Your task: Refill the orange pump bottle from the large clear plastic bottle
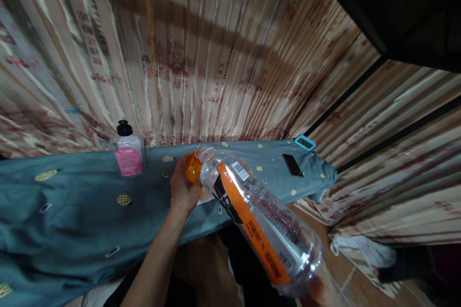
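A large clear plastic bottle (257,220) with an orange, grey and black label is tilted, its mouth up and to the left. My right hand (319,290) grips it near the base, mostly hidden behind the plastic. At the bottle's mouth, my left hand (183,187) is closed around a translucent orange piece (193,168). Whether this piece is a cap or a small cup I cannot tell. It appears to be touching or very near the mouth. The bottle looks empty. Something pale beneath my left hand is partly hidden.
A blue-green patterned cloth (86,216) covers the long surface ahead. On it stand a clear pump-top bottle (128,158) with a pink label, a dark phone (293,165) and a blue-framed digital clock (305,142). Pleated curtains (201,57) hang behind. A white bag (367,251) lies at lower right.
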A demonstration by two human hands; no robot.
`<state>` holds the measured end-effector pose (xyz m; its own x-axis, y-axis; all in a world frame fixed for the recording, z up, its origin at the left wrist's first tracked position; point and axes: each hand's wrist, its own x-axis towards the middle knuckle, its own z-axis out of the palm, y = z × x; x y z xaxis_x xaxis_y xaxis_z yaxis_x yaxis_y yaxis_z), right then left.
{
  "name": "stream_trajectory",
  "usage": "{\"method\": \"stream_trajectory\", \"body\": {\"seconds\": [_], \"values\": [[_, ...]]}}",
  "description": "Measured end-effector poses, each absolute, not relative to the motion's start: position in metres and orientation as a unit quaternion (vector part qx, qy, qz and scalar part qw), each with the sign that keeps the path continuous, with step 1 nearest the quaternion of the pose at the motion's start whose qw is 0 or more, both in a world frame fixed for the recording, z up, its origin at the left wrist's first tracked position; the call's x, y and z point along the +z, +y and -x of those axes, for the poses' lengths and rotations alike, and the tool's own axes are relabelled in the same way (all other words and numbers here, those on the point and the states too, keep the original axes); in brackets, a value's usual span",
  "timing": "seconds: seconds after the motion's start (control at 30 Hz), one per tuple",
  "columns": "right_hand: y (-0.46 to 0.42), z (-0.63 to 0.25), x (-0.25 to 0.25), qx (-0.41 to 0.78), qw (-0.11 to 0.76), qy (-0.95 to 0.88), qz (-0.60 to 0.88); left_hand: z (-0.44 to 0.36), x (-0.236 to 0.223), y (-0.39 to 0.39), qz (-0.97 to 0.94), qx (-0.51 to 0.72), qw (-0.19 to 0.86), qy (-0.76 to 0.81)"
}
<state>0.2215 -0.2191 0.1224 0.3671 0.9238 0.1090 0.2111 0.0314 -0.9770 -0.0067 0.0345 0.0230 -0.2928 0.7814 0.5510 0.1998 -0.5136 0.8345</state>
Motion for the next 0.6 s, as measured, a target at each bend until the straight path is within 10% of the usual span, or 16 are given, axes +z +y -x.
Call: {"method": "stream_trajectory", "body": {"seconds": [0.6], "values": [[-0.212, -0.21, 0.129, 0.4, 0.586, -0.412, 0.572, 0.009, 0.021, 0.038, -0.564, 0.651, 0.224, 0.456]]}}
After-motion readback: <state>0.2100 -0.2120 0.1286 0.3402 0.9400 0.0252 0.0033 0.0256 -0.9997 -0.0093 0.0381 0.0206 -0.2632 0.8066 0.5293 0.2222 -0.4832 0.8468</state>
